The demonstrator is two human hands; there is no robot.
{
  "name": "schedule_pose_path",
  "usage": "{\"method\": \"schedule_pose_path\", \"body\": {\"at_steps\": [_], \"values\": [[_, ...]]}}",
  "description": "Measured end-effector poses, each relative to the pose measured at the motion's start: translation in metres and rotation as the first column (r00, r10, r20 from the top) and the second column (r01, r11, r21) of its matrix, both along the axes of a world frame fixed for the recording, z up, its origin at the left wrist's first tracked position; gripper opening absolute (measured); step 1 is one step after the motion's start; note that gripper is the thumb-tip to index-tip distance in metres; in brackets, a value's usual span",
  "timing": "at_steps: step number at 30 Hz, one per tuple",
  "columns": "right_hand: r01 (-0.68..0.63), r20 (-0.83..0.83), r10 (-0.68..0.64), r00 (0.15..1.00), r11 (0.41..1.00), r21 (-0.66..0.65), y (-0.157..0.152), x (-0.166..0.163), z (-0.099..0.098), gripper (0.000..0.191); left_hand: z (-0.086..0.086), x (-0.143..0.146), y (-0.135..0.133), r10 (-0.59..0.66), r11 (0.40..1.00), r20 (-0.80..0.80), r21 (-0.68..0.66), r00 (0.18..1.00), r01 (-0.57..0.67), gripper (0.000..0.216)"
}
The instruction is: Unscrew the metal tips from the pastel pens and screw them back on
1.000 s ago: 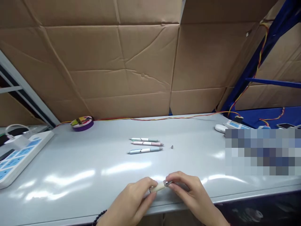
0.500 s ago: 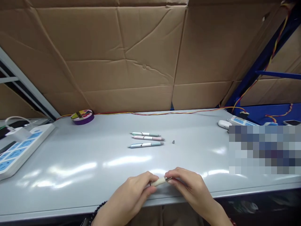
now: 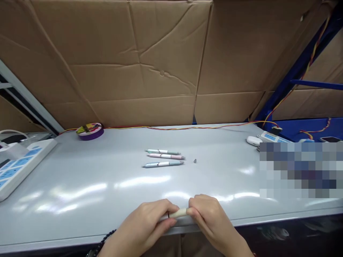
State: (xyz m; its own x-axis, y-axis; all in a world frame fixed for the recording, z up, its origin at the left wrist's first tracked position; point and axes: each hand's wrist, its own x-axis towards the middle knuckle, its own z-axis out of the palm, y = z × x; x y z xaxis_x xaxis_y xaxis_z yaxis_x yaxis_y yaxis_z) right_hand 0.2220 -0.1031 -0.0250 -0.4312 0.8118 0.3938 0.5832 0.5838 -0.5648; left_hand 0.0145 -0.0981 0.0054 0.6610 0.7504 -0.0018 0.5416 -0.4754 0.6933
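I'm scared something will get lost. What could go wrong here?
The cream pen, held between the left hand and right hand, might slip and drop off the table, since it's near the front edge. The little grey piece beside the three pens could get lost if bumped, because it's so small.

Between the left hand (image 3: pixel 144 223) and the right hand (image 3: pixel 214 221), the cream barrel (image 3: pixel 179 213) looked like smooth plastic. Beneath and ahead of both, the grey tabletop (image 3: pixel 128 200) was smooth and glossy, throwing back light in white streaks. Ahead of the hands, the three pens (image 3: pixel 166 156) had smooth, plastic-looking bodies and shiny, metallic tips. Farther ahead stood matt, creased cardboard (image 3: pixel 112 82). Well left of the left hand, the power strip (image 3: pixel 25 167) looked like smooth white plastic.
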Motion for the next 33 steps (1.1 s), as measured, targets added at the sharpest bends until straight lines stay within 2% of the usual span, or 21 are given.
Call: {"method": "schedule_pose_path", "body": {"at_steps": [3,6,10,13,16,21,24,29,33], "values": [[-0.033,-0.093,0.02,0.995,0.989,-0.147,-0.001,0.004,0.005,0.049,0.001,0.001,-0.001,0.01,1.0,0.032,-0.016,0.999,-0.01,0.016],[-0.119,-0.214,0.052,0.975,0.942,-0.313,-0.003,0.01,0.01,0.04,0.001,0.002,0.0,0.031,0.999,0.037,-0.023,0.999,-0.03,0.016],[-0.103,-0.3,-0.015,0.954,0.921,-0.375,-0.003,0.012,0.011,0.041,0.002,0.002,0.001,0.042,0.999,0.028,-0.025,0.999,-0.041,0.016],[-0.104,-0.302,-0.019,0.953,0.917,-0.386,-0.002,0.01,0.012,0.022,0.002,0.002,0.0,0.045,0.999,0.041,-0.015,0.998,-0.044,0.016],[-0.109,-0.301,-0.006,0.954,0.925,-0.364,-0.001,0.009,0.012,0.008,0.0,0.001,0.0,0.034,0.999,0.044,0.04,0.998,-0.036,0.016],[-0.068,-0.312,-0.009,0.95,0.97,-0.234,-0.002,0.011,0.007,0.01,-0.009,0.0,0.003,0.016,0.953,0.024,0.303,1.0,-0.022,0.012],[-0.05,-0.351,-0.009,0.936,0.986,-0.159,-0.001,0.01,0.004,0.009,-0.014,-0.001,0.005,0.01,0.913,0.069,0.405,0.998,-0.037,0.01],[-0.034,-0.377,-0.01,0.926,0.993,-0.11,0.0,0.007,0.004,0.007,-0.016,-0.002,0.004,0.048,0.807,0.115,0.582,0.992,-0.107,0.005],[-0.021,-0.345,0.018,0.939,1.0,-0.005,0.0,0.007,0.001,0.009,-0.016,-0.001,0.003,0.045,0.72,0.107,0.686,0.993,-0.107,0.007]]}}
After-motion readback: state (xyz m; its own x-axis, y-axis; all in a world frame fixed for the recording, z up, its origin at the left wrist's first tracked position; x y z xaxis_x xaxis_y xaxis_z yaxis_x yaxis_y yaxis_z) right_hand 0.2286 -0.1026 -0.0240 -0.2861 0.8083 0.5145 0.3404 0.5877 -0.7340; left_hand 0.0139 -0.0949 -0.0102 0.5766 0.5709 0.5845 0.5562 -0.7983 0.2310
